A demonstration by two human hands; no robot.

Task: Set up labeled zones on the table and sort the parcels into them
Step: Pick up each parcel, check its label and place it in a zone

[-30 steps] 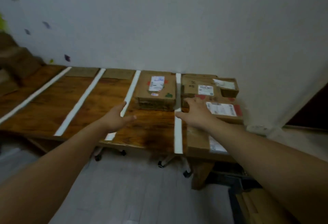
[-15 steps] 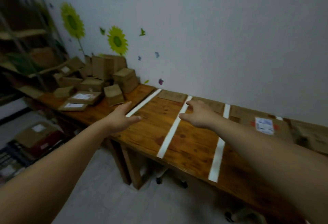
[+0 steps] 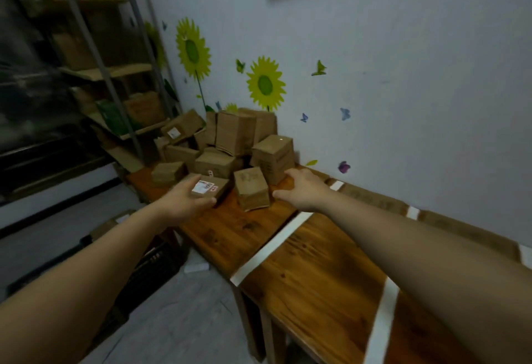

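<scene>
Moved: since half a second ago my hands have swung left along the table [image 3: 227, 237], off the taped lanes and up to the parcel pile [image 3: 230, 139] at the far left end. A second ago they were way over at the right end by the already sorted boxes.
Left hand [image 3: 184, 201]: fingers loose and spread, holding nothing, right at the near corner of the flat parcel [image 3: 211, 189] with the white label on top. Can't tell if it's actually touching yet.
Right hand [image 3: 302, 190]: also wide, nothing in it. Thumb points at the small upright box [image 3: 252, 190], fingertips are up by the taller box [image 3: 273, 157] behind it.
Parcels: all brown cardboard, heaped in the far left corner against the wall. The flat parcel and the small upright box sit at the front of the heap, just beside each other.
Zones: one white tape strip [image 3: 270, 245] runs from the wall edge to the front edge just right of the pile, and a second strip [image 3: 383, 320] is further right. Cardboard tags [image 3: 371, 199] lie along the wall edge, too blurry to read.
Around: sunflower stickers [image 3: 264, 84] on the wall, a metal shelf rack [image 3: 115, 75] with more boxes past the left end, and a dark crate [image 3: 149, 265] on the floor.
</scene>
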